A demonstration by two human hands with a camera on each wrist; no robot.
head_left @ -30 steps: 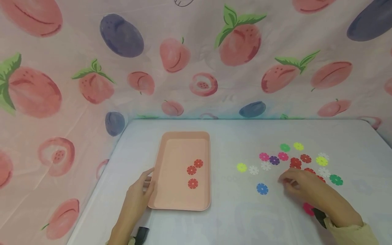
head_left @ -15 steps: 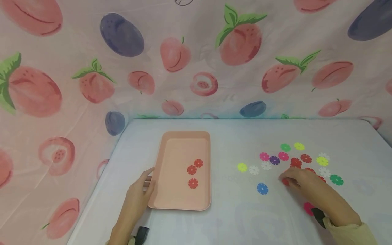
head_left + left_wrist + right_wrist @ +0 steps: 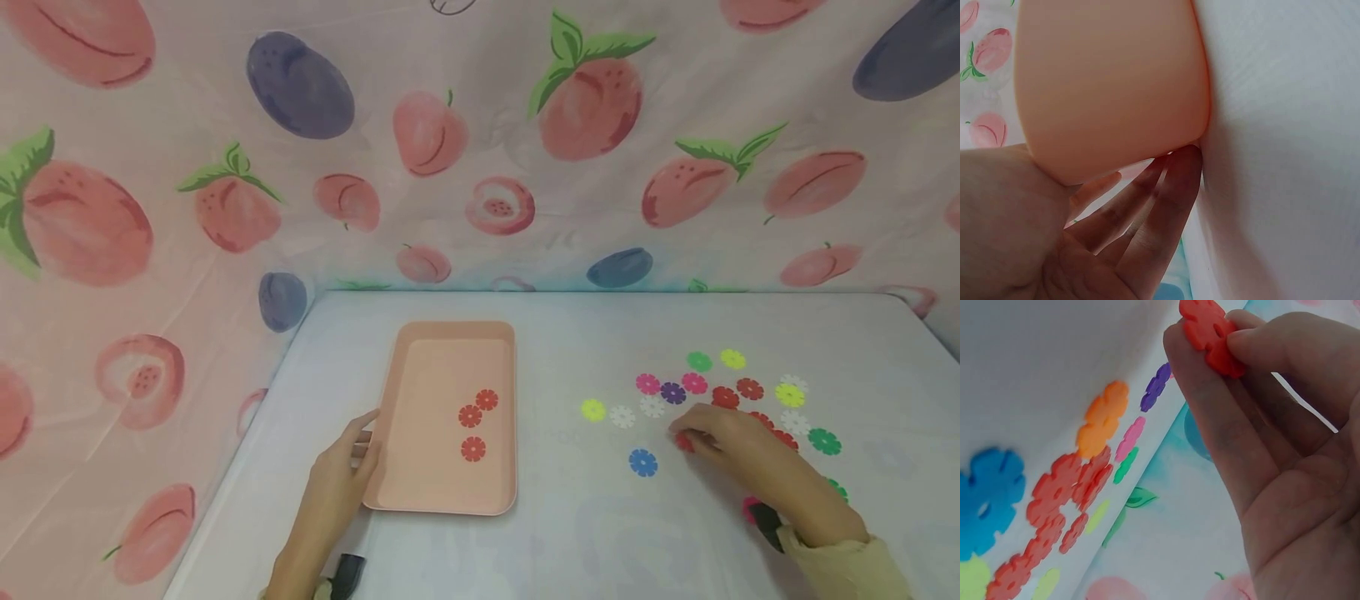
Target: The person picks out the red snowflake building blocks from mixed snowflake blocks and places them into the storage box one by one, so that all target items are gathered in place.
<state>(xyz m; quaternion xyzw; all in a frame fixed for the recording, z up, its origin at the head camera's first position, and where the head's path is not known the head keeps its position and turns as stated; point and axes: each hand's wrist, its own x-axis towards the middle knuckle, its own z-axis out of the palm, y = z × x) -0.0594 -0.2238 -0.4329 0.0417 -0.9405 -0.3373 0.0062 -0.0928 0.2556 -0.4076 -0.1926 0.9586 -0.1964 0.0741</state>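
My left hand (image 3: 335, 479) is at the left edge of the peach tray (image 3: 420, 492), holding it with the thumb at the rim and the fingers against the outside. In the left wrist view, fingertips (image 3: 1186, 156) touch the low outer side of the tray. Between the thumb and fingers of my right hand (image 3: 738, 442) a red snowflake disc (image 3: 1213, 334) is pinched, slightly above the table. Three red snowflake discs lie in the tray, one of them a lone disc (image 3: 473, 449) nearer the front. Under the right hand, some discs are partly hidden.
Several loose snowflake discs lie on the white table (image 3: 555, 533) at right. A blue disc (image 3: 642, 462), yellow disc (image 3: 593, 410) and white disc (image 3: 622, 417) lie between hand and tray. An orange disc (image 3: 1102, 419) shows in the right wrist view. Fruit-patterned cloth (image 3: 495, 125) hangs behind.
My right hand has shifted slightly left, with the red snowflake disc coming into view at its fingertips. A green disc now shows beside the right forearm. The left hand and tray stay put.
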